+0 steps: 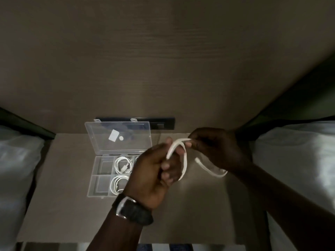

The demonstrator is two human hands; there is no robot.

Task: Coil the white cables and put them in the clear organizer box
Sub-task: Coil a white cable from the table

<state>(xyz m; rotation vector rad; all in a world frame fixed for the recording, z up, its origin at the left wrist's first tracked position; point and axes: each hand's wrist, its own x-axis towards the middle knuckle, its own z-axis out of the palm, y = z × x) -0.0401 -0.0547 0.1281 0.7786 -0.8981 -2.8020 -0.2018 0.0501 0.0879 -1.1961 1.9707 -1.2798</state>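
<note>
Two hands work one white cable [184,160] in the air above the desk [72,205], just right of the clear organizer box [101,176]. Left hand [154,176], with a dark watch [134,211] on the wrist, is curled around the cable, fingers closed over the lower part of a loop. Right hand [215,151] pinches the top of the same loop between thumb and fingertips, near the left hand's fingertips. Cable arcs from the right-hand pinch down past the left palm; a loose tail swings out right, under the right wrist, and ends in a small connector between the two hands. Cable is thin, plain white, slightly blurred, only about one loop formed. Organizer box sits open on the desk, lid [117,138] tipped back against the wall, two small white stickers on the lid. Box has divided compartments: one coiled white cable [123,165] in the upper middle cell, another coiled cable [117,184] in the cell below it, left cells hold no cable, right cells hidden behind the left hand. Dark wall outlet strip [163,124] behind the lid. White bedding on both sides of the desk, left [16,160] and right [299,151]. Lighting dim.
</note>
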